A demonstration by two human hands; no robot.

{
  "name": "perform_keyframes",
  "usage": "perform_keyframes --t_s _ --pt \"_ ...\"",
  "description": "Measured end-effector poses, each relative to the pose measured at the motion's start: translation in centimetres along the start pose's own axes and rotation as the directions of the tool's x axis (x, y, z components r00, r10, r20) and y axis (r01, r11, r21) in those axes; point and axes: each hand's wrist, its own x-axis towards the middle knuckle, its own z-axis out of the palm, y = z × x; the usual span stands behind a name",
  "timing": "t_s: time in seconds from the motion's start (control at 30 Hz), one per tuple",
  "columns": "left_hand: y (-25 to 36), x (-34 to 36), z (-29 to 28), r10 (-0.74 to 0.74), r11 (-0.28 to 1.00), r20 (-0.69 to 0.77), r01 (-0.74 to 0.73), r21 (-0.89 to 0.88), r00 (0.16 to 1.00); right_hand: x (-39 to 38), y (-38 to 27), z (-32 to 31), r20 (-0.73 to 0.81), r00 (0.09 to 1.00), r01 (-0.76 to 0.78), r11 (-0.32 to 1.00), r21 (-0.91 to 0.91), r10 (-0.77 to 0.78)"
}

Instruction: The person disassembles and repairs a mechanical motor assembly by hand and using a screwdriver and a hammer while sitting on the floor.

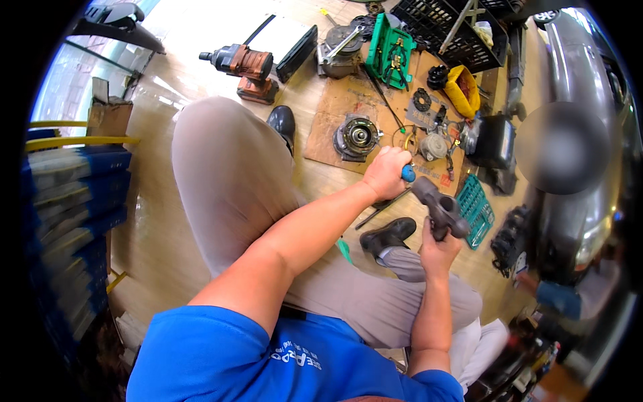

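Observation:
My left hand (388, 173) is closed round a tool whose blue handle (407, 173) sticks out past the thumb side; the rest of it is hidden. In my right hand (439, 253) a dark metal hammer (440, 209) is gripped, its head raised near the blue handle's end and slightly blurred. Just beyond my left hand a round metal pulley-like part (360, 136) lies on a stained cardboard sheet (328, 127). To its right on the same sheet sit a round silvery part (434, 147) and a dark toothed ring (421, 100).
A cordless impact wrench (246, 65) stands on the floor at far left. Green tool cases (392, 50), (475, 211), a yellow bag (462, 90) and a black crate (455, 33) surround the cardboard. A dark car (576, 74) stands at right; blue stacked boxes (74, 194) are at left.

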Motion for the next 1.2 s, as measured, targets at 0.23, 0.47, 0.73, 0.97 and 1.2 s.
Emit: perform_keyframes --t_s 0.23,0.47,0.73,0.97,1.2 --pt "-0.5 -0.3 0.2 0.043 0.999 0.016 -0.043 0.004 0.999 1.0 0.6 -0.4 -0.088 0.996 -0.005 0.985 0.17 0.021" --pt "-1.2 -2.2 0.4 0.104 0.989 0.195 -0.122 0.082 0.975 1.3 0.6 0.2 -0.053 0.997 -0.048 0.989 0.141 0.056" --pt "-3.6 -4.8 1.9 0.253 0.826 0.45 -0.433 0.36 0.857 1.1 0.0 -0.3 -0.096 0.991 -0.082 0.986 0.143 0.096" --pt "-1.7 -3.2 2.4 0.223 0.94 0.225 -0.27 0.207 0.948 1.4 -0.8 -0.9 -0.108 0.993 -0.035 0.983 0.178 0.054" --pt "0.1 -1.9 1.5 0.254 0.952 0.046 -0.258 0.164 0.966 1.4 -0.4 -1.3 -0.093 0.99 -0.092 0.981 0.168 0.108"
